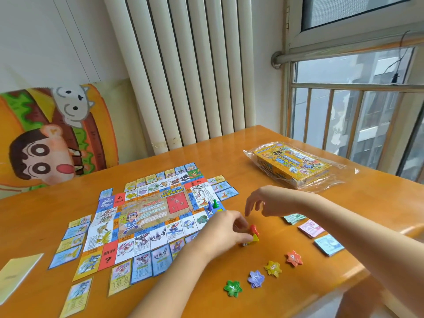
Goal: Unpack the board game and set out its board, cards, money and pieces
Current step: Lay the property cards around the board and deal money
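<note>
We see left hand [229, 228] pinching red plastic pawn [253, 229] on glossy worktop [218, 157], beside flat paper board [149, 216]. Right hand [263, 201] above, fingers loose, holding nothing. 4 star-shaped tokens [273, 269] near.

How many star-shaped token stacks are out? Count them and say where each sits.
4, in a diagonal row on the table, right of the board: green stack nearest the camera, then purple stack, yellow stack, orange stack farthest. Others may be hidden.
</note>
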`<state>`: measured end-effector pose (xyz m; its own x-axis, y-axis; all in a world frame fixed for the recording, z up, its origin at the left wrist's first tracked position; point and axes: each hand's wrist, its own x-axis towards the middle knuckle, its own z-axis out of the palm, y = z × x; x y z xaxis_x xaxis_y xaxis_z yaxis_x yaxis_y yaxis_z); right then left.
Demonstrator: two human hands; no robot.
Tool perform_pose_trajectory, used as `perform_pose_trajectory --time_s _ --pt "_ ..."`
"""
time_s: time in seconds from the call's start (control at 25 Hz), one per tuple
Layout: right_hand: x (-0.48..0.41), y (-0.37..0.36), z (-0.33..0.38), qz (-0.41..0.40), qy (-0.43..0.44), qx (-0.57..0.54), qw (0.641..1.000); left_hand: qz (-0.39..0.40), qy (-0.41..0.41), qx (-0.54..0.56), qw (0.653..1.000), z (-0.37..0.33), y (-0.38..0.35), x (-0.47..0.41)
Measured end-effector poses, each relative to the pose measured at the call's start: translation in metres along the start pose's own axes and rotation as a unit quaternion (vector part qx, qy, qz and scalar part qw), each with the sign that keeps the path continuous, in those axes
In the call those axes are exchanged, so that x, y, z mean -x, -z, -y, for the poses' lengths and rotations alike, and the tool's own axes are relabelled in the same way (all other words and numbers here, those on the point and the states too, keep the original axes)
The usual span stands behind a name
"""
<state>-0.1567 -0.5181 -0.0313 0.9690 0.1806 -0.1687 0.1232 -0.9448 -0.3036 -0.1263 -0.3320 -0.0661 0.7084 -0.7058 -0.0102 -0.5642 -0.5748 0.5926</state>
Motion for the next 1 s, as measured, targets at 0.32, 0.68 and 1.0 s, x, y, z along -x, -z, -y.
perform_pose_trajectory --time_s 0.32,0.68,1.0 --pt "0.011 -0.021 0.003 -0.002 0.023 0.029 0.999 -0.037 0.024 -0.048 0.998 -0.006 -0.022 0.002" --pt "0.014 -0.024 0.005 0.029 0.044 -0.062 0.997 -0.045 0.048 0.029 0.997 -0.001 -0.005 0.0" --pt "0.01 -0.025 0.001 0.037 0.074 -0.082 0.993 -0.079 0.077 0.075 0.991 0.02 0.019 -0.005"
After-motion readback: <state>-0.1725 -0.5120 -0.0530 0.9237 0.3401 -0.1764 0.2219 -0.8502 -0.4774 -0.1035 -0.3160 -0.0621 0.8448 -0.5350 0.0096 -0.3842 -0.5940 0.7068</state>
